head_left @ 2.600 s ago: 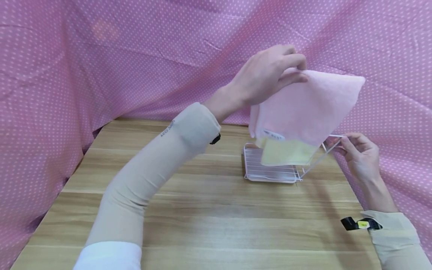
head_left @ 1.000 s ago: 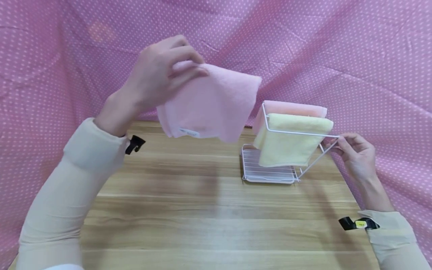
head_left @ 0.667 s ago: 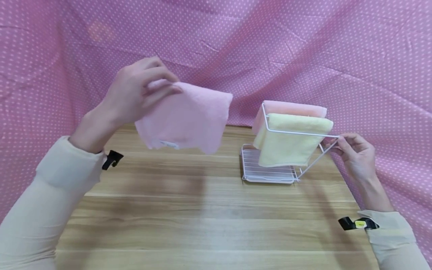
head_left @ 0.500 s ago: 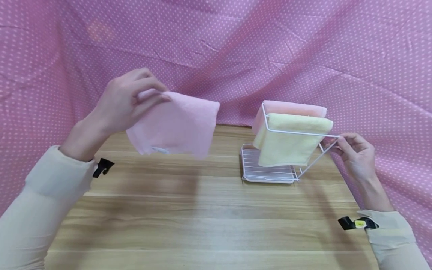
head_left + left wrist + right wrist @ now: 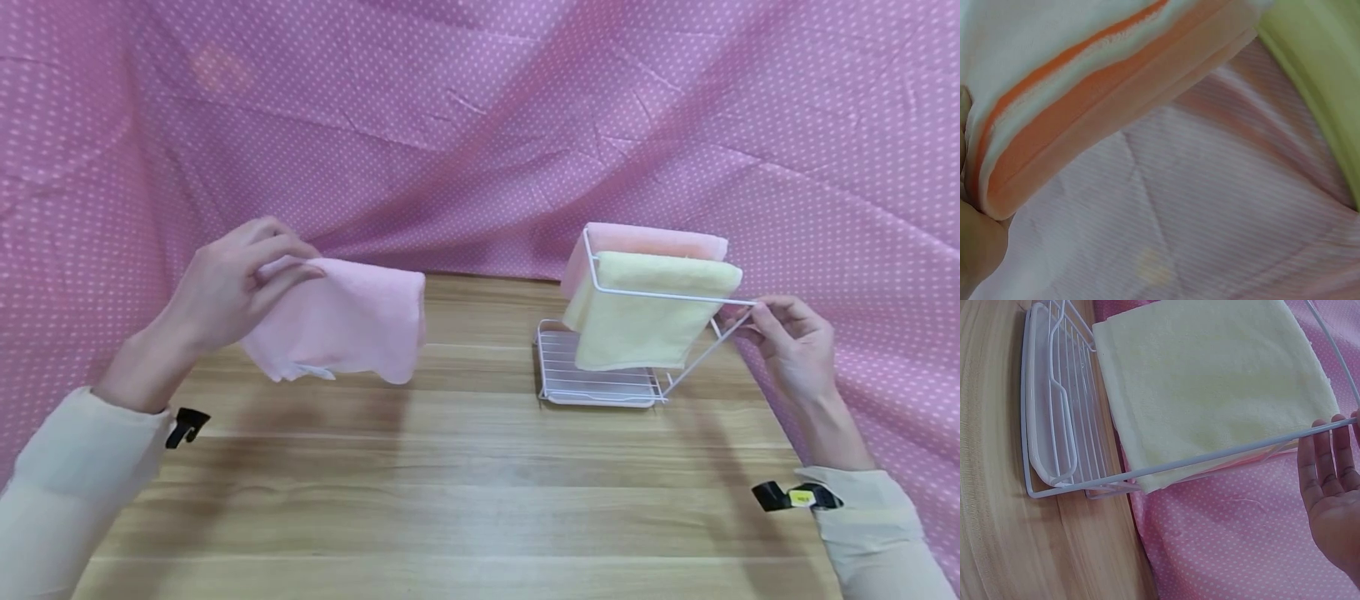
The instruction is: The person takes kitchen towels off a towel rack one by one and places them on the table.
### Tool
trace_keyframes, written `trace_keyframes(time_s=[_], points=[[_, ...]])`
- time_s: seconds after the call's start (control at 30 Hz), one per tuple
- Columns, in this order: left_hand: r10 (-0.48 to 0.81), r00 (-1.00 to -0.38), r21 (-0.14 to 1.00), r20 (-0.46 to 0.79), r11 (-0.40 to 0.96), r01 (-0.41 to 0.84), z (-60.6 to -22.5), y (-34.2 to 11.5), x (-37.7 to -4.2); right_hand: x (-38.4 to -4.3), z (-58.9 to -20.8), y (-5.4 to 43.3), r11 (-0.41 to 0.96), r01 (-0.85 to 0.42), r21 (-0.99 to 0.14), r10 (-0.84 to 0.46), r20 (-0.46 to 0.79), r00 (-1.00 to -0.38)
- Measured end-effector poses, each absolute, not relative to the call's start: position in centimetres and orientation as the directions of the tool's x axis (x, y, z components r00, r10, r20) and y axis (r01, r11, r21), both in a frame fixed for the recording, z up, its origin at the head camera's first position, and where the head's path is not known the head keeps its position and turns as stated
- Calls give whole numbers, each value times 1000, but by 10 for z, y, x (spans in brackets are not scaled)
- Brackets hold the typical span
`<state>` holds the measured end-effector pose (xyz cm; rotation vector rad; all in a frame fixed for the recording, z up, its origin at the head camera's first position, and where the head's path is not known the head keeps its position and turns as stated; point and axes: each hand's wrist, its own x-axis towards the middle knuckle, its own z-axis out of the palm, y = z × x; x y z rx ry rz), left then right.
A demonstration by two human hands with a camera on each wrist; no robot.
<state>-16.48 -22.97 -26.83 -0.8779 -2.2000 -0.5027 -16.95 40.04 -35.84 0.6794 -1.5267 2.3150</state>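
Observation:
My left hand pinches a folded pink towel by its top edge and holds it above the left part of the table. A small white tag shows at the towel's lower edge. In the left wrist view the towel's layers hang from the fingers at the left edge. On the right, my right hand grips the upper corner of a white wire rack. A yellow towel and, behind it, another pink towel hang on the rack. The right wrist view shows the fingers at the rack's rod.
The rack's base holds a wire grid over a white tray. It stands on a wooden table. A pink dotted cloth hangs behind and at both sides.
My left hand has carried the pink towel from in front of the rack to the left and then lower. The yellow towel came into full sight. My right hand stays on the rack.

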Motion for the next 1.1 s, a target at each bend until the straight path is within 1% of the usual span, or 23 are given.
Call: trace_keyframes(time_s=[0.1, 0.33, 0.5, 0.57, 0.67, 0.77, 0.8, 0.93, 1.0, 1.07, 1.1], points=[[416, -544, 122, 728, 703, 701, -281, -241, -163, -169, -358, 400, -444, -467, -765, -27, 532, -846], [352, -602, 189, 716, 733, 654, -308, -268, -156, -169, -359, 399, -402, -484, -777, -23, 537, -844], [326, -610, 220, 722, 728, 650, -321, -291, -150, -169, -359, 399, -333, -494, -803, 6, 522, -853], [318, -612, 240, 724, 716, 656, -326, -299, -147, -168, -358, 400, -335, -492, -804, 6, 520, -854], [286, -637, 271, 716, 727, 631, -334, -312, -141, -168, -358, 400, -315, -492, -812, 0, 518, -855], [272, -658, 264, 702, 759, 595, -340, -324, -133, -169, -357, 401, -328, -483, -812, -19, 517, -856], [276, -664, 258, 695, 767, 588, -341, -328, -130, -168, -357, 401, -312, -486, -816, -22, 517, -856], [286, -687, 236, 668, 795, 560, -344, -342, -118, -168, -355, 401, -393, -460, -796, -50, 518, -854], [279, -701, 235, 656, 807, 541, -345, -347, -113, -168, -355, 400, -392, -464, -794, -40, 519, -854], [268, -707, 234, 655, 817, 527, -346, -352, -108, -168, -355, 400, -421, -458, -783, -35, 519, -854], [261, -714, 234, 650, 825, 515, -347, -354, -105, -168, -355, 399, -403, -468, -786, -25, 521, -853]])
